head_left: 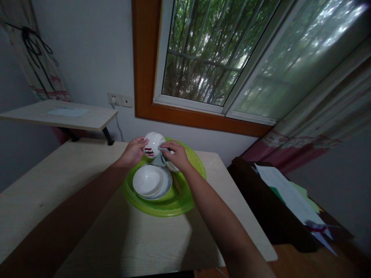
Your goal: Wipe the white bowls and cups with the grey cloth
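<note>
Over the far part of a round green tray [162, 211], my left hand [133, 152] grips a white bowl [153, 142] by its left side. The bowl is tilted and shows dark and red markings on its outside. My right hand [176, 153] is closed on a grey-blue cloth [159, 159] and presses it to the bowl's right side. Below them, a white bowl [147, 180] rests on a plate [166, 185] in the tray. Chopsticks [176, 184] lie to the right of it. Another white dish [172, 166] is partly hidden behind my right hand.
The tray stands on a light wooden table [104, 231]. A raised shelf [72, 114] with a paper on it is at the left. Beyond are a wall socket [114, 99] and a window [208, 58]. Papers [290, 189] lie on dark furniture at the right.
</note>
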The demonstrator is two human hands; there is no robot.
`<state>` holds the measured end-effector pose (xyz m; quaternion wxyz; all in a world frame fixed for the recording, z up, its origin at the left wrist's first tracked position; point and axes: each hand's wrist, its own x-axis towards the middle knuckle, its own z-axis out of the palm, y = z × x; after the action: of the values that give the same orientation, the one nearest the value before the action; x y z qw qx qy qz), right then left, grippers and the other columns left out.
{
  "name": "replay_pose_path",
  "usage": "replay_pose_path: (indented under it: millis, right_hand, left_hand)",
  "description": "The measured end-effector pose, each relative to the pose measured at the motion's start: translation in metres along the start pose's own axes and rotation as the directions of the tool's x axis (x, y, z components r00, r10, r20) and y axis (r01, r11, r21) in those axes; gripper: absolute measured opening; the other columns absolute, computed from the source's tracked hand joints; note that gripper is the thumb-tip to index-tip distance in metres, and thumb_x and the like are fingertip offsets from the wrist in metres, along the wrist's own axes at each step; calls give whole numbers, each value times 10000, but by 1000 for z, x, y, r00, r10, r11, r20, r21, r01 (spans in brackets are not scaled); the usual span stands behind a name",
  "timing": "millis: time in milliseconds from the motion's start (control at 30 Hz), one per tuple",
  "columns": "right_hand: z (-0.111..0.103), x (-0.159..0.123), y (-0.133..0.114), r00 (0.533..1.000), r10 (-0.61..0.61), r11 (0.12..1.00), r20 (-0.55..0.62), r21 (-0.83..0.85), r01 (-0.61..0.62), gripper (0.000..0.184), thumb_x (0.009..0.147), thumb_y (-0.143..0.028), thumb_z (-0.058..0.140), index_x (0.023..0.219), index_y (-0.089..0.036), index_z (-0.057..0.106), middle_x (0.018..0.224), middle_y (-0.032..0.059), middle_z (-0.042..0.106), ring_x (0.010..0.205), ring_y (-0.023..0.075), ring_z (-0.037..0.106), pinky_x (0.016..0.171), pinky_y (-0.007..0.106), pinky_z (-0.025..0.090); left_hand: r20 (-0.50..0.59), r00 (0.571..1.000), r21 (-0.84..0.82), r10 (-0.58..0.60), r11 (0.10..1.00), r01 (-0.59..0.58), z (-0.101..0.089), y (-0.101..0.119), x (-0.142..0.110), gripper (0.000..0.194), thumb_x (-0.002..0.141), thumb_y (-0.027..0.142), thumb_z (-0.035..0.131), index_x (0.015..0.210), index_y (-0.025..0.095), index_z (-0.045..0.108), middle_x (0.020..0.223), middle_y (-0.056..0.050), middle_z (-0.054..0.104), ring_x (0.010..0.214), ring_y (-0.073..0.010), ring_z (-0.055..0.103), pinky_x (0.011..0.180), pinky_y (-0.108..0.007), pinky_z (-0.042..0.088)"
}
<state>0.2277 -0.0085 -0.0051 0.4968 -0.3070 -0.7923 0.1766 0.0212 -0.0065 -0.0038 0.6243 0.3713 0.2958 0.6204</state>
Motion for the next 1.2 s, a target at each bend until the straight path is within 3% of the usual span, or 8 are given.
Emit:
replay_pose_path:
  millis: [167, 300, 400, 567, 700, 833, 1067, 1200]
  right_hand:
    - [1, 3, -5, 998, -7, 999, -62, -53, 3, 178, 901, -261, 624, 1030, -261, 748, 1070, 55, 700, 1024, 174, 635, 945, 330, 493]
    - [0, 4, 9, 974, 168, 973, -153, -130, -189, 183, 862, -284, 658, 1024, -219, 714, 998, 50, 701, 905, 180, 633, 841, 322, 505]
    - [1, 1, 17, 959, 268, 951, -90, -134, -278, 183, 812, -298, 704, 971, -207, 708, 933, 36, 708, 835, 185, 635, 793, 322, 500]
    - [3, -2, 7, 980, 193, 980, 46, -51, -191, 167, 821, -364, 711, 926, -237, 739, 964, 30, 721, 900, 189, 647, 849, 317, 483]
    - [3, 1, 0, 989, 145, 989, -38, -7, -146, 168, 849, -360, 685, 953, -240, 741, 1007, 42, 705, 936, 180, 633, 842, 297, 478]
    - [0, 3, 9, 977, 162, 976, -136, -122, -179, 155, 860, -299, 656, 959, -221, 746, 947, 50, 688, 881, 181, 614, 817, 309, 471]
    - [2, -1, 9, 980, 189, 975, 59, -134, -180, 120, 806, -255, 695, 904, -218, 754, 920, 36, 701, 880, 188, 636, 842, 317, 480]
    - [3, 0, 1, 993, 120, 993, 12, -21, -120, 132, 840, -311, 682, 929, -242, 752, 977, 40, 706, 950, 189, 637, 893, 321, 477]
  left_hand:
    - [37, 999, 23, -32, 999, 31, 2, -1, -3, 186, 753, 149, 714, 912, 89, 639, 777, -74, 694, 666, -162, 643, 650, -297, 526]
    - [58, 998, 29, -15, 999, 14, 1, -1, -2, 231, 738, 153, 738, 937, 82, 645, 811, -76, 699, 694, -156, 648, 670, -285, 523]
    - [29, 1000, 28, 7, 1000, -8, -3, -3, 2, 210, 735, 159, 747, 904, 88, 643, 790, -66, 690, 678, -147, 638, 662, -273, 511]
    - [-27, 1000, 28, 9, 1000, -9, -6, -5, 5, 181, 739, 151, 745, 867, 97, 630, 754, -55, 673, 648, -136, 622, 646, -266, 498]
    - [32, 999, 71, -36, 997, 33, -2, -5, 1, 191, 743, 176, 728, 887, 96, 631, 737, -62, 673, 637, -156, 622, 620, -285, 507]
    - [48, 998, 67, -38, 997, 35, 2, -3, -2, 233, 742, 182, 735, 927, 96, 621, 781, -77, 685, 665, -172, 636, 632, -309, 522]
    - [-23, 1000, 23, 17, 1000, -17, -4, -3, 3, 193, 743, 158, 743, 884, 100, 624, 764, -53, 674, 657, -142, 624, 641, -274, 505]
    - [24, 1000, 22, -14, 1000, 14, -4, -5, 3, 205, 733, 168, 753, 879, 96, 628, 745, -56, 671, 654, -150, 630, 644, -282, 509]
